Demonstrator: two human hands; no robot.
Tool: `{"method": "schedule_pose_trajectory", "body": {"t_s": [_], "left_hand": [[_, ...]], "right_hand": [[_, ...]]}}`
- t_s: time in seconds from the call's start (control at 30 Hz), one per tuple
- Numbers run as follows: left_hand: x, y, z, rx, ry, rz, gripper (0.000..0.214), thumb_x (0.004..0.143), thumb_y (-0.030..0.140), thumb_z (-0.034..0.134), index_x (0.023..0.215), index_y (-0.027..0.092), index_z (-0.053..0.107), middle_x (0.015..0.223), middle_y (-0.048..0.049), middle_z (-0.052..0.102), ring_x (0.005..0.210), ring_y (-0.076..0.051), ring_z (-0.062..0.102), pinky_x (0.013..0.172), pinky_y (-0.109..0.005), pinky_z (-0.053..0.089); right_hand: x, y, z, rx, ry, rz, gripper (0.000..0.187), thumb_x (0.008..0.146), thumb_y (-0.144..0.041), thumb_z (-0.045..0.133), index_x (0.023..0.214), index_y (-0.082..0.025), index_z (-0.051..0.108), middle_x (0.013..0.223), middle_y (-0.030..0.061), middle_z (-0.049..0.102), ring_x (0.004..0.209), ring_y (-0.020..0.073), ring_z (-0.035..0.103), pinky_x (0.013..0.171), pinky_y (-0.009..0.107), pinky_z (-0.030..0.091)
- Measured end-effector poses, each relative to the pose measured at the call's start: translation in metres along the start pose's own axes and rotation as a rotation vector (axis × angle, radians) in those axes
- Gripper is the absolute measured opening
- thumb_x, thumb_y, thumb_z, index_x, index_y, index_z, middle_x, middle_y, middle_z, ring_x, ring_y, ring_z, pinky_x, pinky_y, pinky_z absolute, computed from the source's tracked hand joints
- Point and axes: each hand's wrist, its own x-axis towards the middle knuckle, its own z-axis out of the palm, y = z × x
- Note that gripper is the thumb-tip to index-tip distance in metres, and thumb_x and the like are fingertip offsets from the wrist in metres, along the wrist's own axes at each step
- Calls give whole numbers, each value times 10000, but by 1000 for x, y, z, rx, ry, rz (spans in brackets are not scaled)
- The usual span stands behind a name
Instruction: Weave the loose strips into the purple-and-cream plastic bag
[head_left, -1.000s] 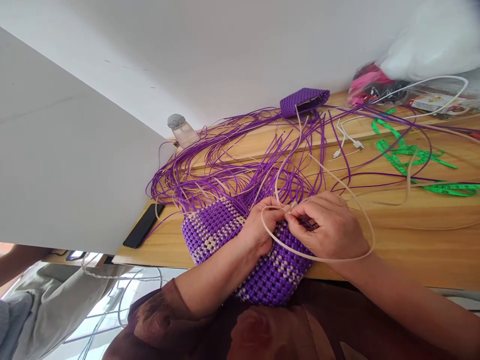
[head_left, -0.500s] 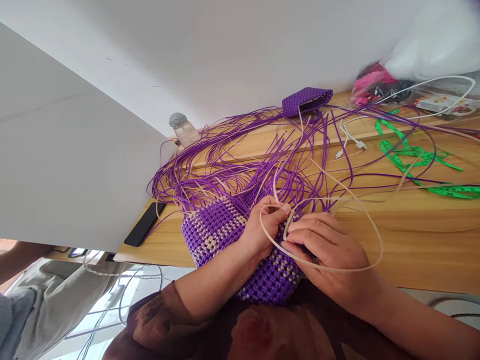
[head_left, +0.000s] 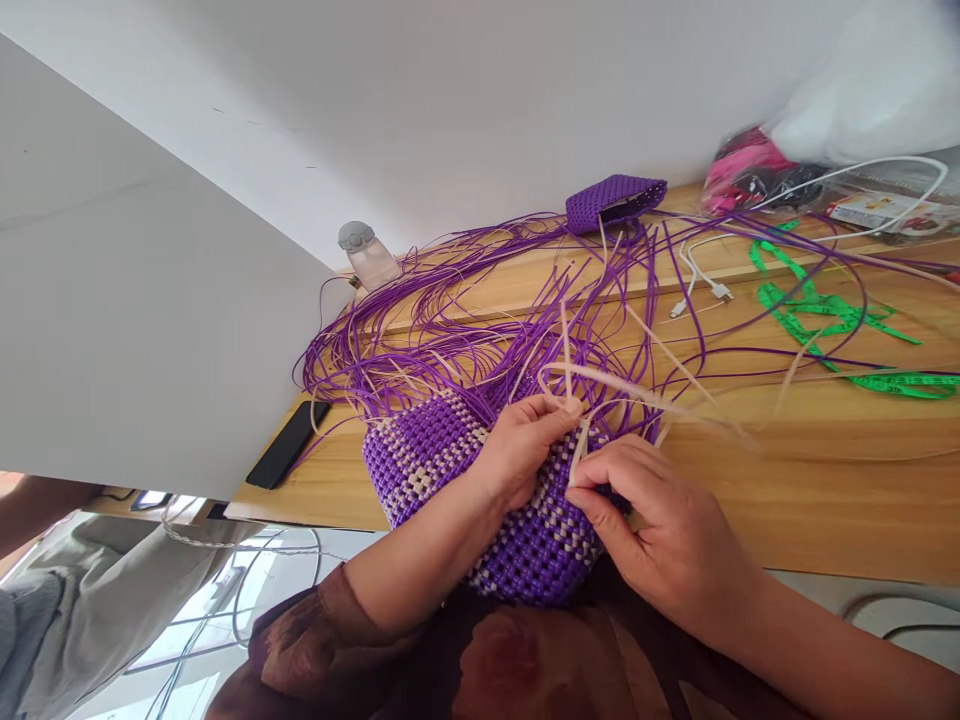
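A half-woven basket (head_left: 431, 460) of purple and cream plastic strands leans between my body and the table edge, its long loose ends spread over the tabletop. My left hand (head_left: 525, 445) is closed at the basket's upper edge, thumb and forefinger pinching a cream strand (head_left: 567, 350) that stands up from the weave. Just to the right, my right hand (head_left: 652, 510) pinches a short cream loop of strand (head_left: 579, 458) between thumb and fingertips. Another length of cream strand, blurred by motion, sweeps off to the right above that hand.
Behind lies a small purple woven piece (head_left: 615, 203). A bottle with a grey lid (head_left: 367, 255), a black phone-like slab (head_left: 289, 445), white cables (head_left: 701, 280), a green tape measure (head_left: 810, 300) and plastic bags (head_left: 750, 170) are around. Another person's arm (head_left: 45, 510) shows at left.
The wide cream loop that circled my right hand has swung up and away, past the hand toward the table. My right hand has drawn slightly down and right; my left hand stays put.
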Motion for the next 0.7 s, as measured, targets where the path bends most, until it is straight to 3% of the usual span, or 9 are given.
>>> {"method": "schedule_pose_trajectory", "body": {"t_s": [0.1,0.3,0.43,0.6,0.7], "left_hand": [[2,2,-2,59,-31,-49,357,553,336,906,692,100,677,665,-18,642,614,-89,532,649,-260,390],[4,-6,0,146,2,132,309,591,332,869,664,130,646,595,25,592,556,-73,481,596,-251,356],[3,-7,-2,167,-10,139,337,628,394,852,690,123,661,641,10,617,585,-74,494,605,-243,360],[1,-2,0,97,-8,64,421,597,475,861,705,115,671,648,-7,638,582,-85,517,611,-244,373],[-1,0,1,114,4,30,428,581,480,868,680,118,661,614,-3,622,542,-79,493,576,-243,345]], "right_hand": [[1,-4,-2,-24,27,18,112,908,-83,570,893,-192,584,853,20,623,850,165,554,789,309,451],[2,-15,-3,94,-94,288,166,921,-141,560,771,-213,555,700,-36,592,630,111,540,603,251,428],[6,-7,-20,36,-190,177,174,959,-197,526,800,-215,595,727,-22,629,655,118,580,624,251,439],[30,19,-41,-180,-8,83,202,981,-234,496,1115,-205,644,1014,60,737,855,176,676,748,292,480],[47,37,-41,-238,-95,40,137,956,-253,532,981,-200,656,824,29,714,692,160,628,647,289,447]]}}
